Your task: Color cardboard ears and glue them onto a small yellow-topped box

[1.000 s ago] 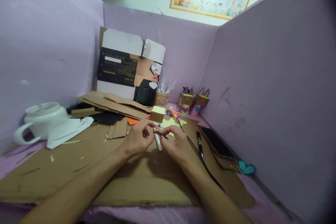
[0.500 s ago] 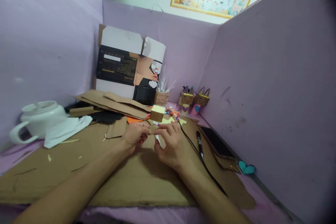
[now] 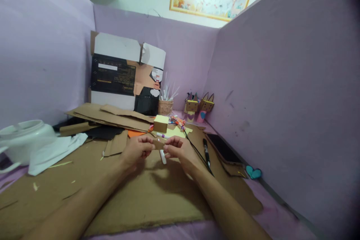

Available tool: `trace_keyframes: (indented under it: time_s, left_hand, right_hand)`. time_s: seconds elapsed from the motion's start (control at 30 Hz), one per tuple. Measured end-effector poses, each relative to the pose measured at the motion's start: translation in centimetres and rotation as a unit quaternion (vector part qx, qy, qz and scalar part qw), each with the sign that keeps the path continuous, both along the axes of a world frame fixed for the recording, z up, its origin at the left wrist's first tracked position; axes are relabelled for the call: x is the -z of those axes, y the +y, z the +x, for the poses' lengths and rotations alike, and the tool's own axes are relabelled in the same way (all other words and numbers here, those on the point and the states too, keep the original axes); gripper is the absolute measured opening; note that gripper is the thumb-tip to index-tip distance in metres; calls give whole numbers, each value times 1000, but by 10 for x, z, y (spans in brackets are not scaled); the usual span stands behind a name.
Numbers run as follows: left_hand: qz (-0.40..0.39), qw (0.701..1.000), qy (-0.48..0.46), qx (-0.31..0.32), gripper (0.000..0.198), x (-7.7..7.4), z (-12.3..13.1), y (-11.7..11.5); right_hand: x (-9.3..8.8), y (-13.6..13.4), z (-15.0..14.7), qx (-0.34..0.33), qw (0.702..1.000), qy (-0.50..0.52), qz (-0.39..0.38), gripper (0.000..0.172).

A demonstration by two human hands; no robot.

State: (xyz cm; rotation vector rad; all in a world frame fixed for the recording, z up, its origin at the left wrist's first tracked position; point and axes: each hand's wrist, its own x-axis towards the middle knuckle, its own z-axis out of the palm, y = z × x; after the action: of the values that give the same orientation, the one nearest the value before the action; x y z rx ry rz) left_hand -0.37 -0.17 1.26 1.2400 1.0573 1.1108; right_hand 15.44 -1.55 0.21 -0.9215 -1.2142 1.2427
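My left hand point(image 3: 137, 150) and my right hand point(image 3: 177, 148) meet over the cardboard sheet point(image 3: 120, 191), and both pinch a small strip of brown cardboard point(image 3: 159, 144) stretched between their fingertips. Just under the hands a white marker point(image 3: 162, 156) lies on the sheet. A second marker with a purple tip point(image 3: 161, 135) rests behind it, near a small yellow-topped cardboard cube point(image 3: 161, 123).
A white pot point(image 3: 22, 140) and white cloth point(image 3: 52, 150) sit at the left. Stacked cardboard point(image 3: 112, 114) and a printed box point(image 3: 123, 75) stand behind. A black pen point(image 3: 206, 153), phone point(image 3: 223, 148), black cord point(image 3: 197, 150), teal heart point(image 3: 252, 173) and paper figures point(image 3: 198, 107) lie right.
My hands let the white marker lie on the sheet and took up the small cardboard strip between them. The view has shifted, so everything sits a little further left.
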Motion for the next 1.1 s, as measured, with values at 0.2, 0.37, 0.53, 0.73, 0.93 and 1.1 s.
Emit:
trace_keyframes:
  time_s: [0.2, 0.37, 0.53, 0.73, 0.93, 1.1]
  left_hand:
    - [138, 988, 70, 3, 6, -1, 1, -4]
    - [142, 984, 105, -17, 27, 4, -1, -2]
    - [-2, 1000, -7, 16, 25, 4, 1, -2]
    - [-49, 998, -34, 28, 15, 3, 3, -3]
    - [61, 995, 67, -37, 8, 1, 0, 0]
    - [181, 966, 183, -17, 11, -4, 1, -7]
  right_hand:
    - [1, 0, -4, 45, 990, -92, 97, 10]
    - [6, -3, 0, 149, 931, -216, 253, 7]
    - [8, -5, 4, 244, 805, -367, 398, 11]
    - [12, -8, -4, 224, 699, -481, 479, 17]
    - [8, -4, -2, 154, 908, -248, 302, 29]
    - [4, 2, 1, -20, 996, -42, 77, 22]
